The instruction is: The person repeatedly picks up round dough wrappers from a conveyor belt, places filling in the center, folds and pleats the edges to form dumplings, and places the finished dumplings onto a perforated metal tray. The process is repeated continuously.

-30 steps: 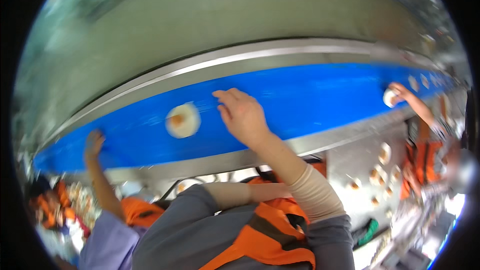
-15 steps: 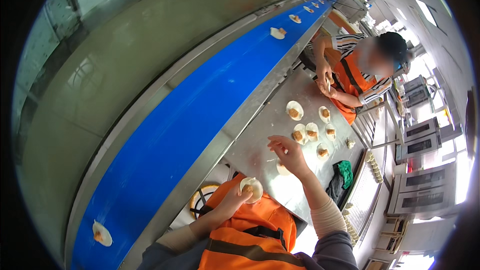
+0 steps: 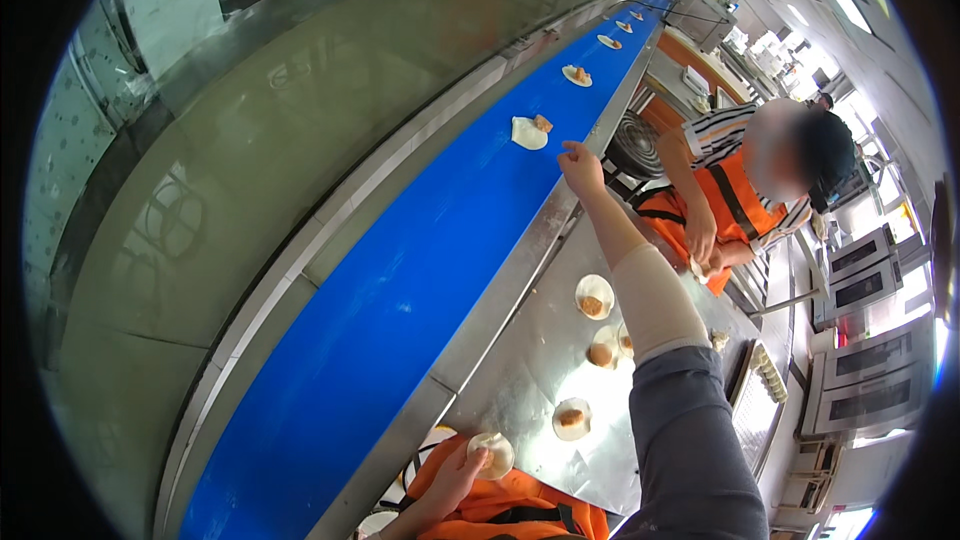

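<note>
- Your left grip (image 3: 455, 477), at the near side, pinches a round white dough wrapper (image 3: 500, 451) by its left edge; the wrapper is in front of your orange cloth apron (image 3: 545, 493), beside the near edge of the table.
- Your right grip (image 3: 582, 170) reaches far out over the right edge of the long blue conveyor belt (image 3: 390, 285); its fingers are loosely bent and slightly spread, with nothing seen between them.
- The thing nearest your right grip is a white dough wrapper with a brown lump of filling (image 3: 528, 134); it lies flat on the belt, just beyond your fingertips and apart from them, the lump at its right side.
- Farther along the belt a line of more filled white wrappers (image 3: 577, 76) recedes toward the far end.
- To the right of the belt stands a shiny stainless steel table (image 3: 515, 370); on it lie several open round wrappers with brown filling, one alone at the near side (image 3: 572, 420), one farther off (image 3: 594, 297), and two close together between these (image 3: 602, 349), partly behind your right forearm.
- At the far right a co-worker in a striped top (image 3: 716, 127) and orange apron holds a small whitish piece (image 3: 698, 268); its details are too small to tell.
</note>
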A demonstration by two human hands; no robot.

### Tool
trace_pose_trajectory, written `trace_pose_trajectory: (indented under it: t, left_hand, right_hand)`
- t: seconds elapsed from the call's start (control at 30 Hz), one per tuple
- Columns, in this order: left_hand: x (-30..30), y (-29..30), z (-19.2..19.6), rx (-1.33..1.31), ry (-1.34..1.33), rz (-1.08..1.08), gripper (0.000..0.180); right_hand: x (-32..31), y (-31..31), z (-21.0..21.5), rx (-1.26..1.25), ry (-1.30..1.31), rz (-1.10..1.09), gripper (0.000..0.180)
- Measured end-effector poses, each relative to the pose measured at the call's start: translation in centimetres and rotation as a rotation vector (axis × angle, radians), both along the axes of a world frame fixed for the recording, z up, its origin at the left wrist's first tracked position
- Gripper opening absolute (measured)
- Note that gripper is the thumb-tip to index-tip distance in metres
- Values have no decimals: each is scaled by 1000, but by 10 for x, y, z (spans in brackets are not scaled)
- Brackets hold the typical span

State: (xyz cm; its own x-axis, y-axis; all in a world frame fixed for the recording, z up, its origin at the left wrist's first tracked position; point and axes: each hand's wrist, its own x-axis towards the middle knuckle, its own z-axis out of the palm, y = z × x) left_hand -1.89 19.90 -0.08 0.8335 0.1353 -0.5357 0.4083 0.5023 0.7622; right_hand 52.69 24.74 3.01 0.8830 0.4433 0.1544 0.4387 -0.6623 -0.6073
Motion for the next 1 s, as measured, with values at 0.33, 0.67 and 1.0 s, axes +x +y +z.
trace_pose_trajectory:
  t: [0.33, 0.67, 1.0]
  left_hand:
    - [14, 22, -4, 205, 59, -151, 36]
    - [22, 34, 21, 32, 98, -108, 38]
    - [-5, 22, -8, 353, 21, -142, 45]
  right_hand:
    - [21, 76, -15, -170, -333, 235, 32]
    - [-17, 61, -16, 361, 65, 210, 28]
    - [-125, 65, 8, 245, -158, 320, 27]
